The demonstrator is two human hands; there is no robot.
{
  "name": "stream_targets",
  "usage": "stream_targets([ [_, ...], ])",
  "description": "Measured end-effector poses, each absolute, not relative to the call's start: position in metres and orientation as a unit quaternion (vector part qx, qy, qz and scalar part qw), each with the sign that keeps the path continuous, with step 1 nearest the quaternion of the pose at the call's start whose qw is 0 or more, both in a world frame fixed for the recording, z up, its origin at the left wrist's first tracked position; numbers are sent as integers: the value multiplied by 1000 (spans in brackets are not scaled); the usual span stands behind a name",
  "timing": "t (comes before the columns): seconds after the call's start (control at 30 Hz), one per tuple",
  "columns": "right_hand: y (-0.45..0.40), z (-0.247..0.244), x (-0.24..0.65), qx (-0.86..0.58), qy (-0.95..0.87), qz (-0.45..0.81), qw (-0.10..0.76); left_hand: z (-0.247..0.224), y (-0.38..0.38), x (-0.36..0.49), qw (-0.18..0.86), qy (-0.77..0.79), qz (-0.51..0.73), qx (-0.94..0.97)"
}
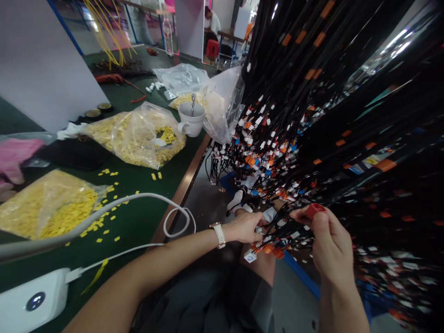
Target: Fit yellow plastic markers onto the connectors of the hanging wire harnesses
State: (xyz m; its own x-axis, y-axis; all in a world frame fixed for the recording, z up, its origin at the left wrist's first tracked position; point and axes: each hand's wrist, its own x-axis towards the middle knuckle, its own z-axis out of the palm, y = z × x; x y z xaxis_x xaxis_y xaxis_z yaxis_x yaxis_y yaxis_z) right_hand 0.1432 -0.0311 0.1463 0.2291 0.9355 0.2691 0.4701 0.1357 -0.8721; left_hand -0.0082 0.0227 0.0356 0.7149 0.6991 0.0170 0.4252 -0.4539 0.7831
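Observation:
My left hand (pixel 247 226), with a white-strapped watch (pixel 219 235) on its wrist, is closed round the ends of several black cables (pixel 274 238). White and orange connectors hang below its fingers, among them a white block (pixel 250 255) with a dark mark. Between thumb and fingers my right hand (pixel 331 240) pinches a small red plastic piece (pixel 315 210), apart from the left hand and in front of the hanging cables. Whether a cable runs into the red piece is hidden. Around both hands hangs a dense mass of black wire harnesses (pixel 287 92) with white, orange and blue ends.
On the left, a green table (pixel 138 222) carries a bag of yellow pieces (pixel 149 138), another yellow bag (pixel 52 203), a white mug (pixel 192 118) and a power bank (pixel 34 300). A white cable (pixel 138 196) loops over its edge. A person (pixel 211 27) sits far back.

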Motion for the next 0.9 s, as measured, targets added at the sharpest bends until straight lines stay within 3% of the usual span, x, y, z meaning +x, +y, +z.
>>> stream_targets([
  [0.63,-28,145,141,-609,-553,260,505,39,25,-8,433,308,175,829],
  [0.9,-23,143,145,-612,-581,244,478,55,45,-31,372,372,211,824],
])
